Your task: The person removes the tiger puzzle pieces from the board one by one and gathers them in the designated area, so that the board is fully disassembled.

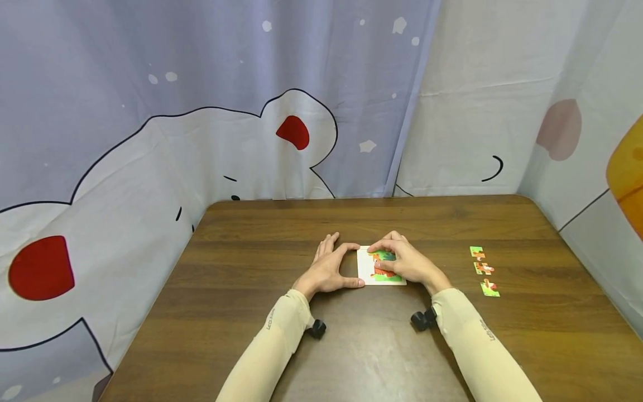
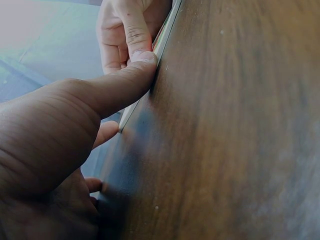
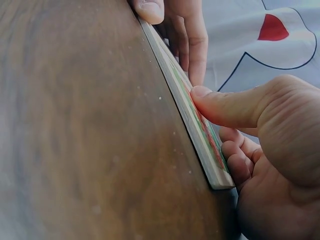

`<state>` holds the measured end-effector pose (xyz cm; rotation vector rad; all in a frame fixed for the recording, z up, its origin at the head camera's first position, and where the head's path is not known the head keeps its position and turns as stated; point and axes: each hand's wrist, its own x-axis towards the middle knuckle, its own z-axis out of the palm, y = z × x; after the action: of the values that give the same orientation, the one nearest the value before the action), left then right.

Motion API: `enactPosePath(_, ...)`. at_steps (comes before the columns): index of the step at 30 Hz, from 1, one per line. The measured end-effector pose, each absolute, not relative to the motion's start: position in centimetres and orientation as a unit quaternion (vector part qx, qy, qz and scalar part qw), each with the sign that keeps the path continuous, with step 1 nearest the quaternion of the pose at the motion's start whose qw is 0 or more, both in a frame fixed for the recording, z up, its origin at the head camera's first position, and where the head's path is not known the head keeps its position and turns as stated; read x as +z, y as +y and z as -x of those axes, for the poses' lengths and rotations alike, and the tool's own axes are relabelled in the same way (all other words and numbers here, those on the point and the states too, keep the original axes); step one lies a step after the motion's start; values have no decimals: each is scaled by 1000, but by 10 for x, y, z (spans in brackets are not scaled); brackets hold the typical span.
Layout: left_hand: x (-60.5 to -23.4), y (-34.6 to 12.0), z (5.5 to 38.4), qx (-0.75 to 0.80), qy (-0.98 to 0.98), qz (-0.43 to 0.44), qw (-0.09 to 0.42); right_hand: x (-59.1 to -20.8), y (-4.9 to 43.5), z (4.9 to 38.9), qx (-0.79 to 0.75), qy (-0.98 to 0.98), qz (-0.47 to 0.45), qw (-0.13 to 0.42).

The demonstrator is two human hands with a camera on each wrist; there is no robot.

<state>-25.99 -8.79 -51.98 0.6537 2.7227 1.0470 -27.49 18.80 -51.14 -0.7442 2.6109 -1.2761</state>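
Note:
A small white-bordered jigsaw board [image 1: 366,273] lies flat on the table, with a green and orange-red animal picture [image 1: 388,273] filling its right part. My left hand [image 1: 327,271] holds the board's left side, thumb at the near corner and index finger at the far one. Over the picture, my right hand [image 1: 409,261] pinches a puzzle piece at the picture's left edge between thumb and index finger; the hand covers most of that piece. In the right wrist view, the right thumb [image 3: 225,106] rests on the picture surface and the other fingers curl beyond the board's edge.
Three loose puzzle pieces lie in a column at the right: an upper one [image 1: 476,252], a middle one [image 1: 484,268] and a lower one [image 1: 489,288]. The brown wooden table [image 1: 241,268] meets a patterned curtain [image 1: 201,151] behind it.

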Motion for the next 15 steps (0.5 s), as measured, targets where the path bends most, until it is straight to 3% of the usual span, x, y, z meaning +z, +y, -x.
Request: enactPosePath(15, -527, -87, 263, 343, 912, -214, 69, -513, 185, 274, -433, 864, 250, 61)
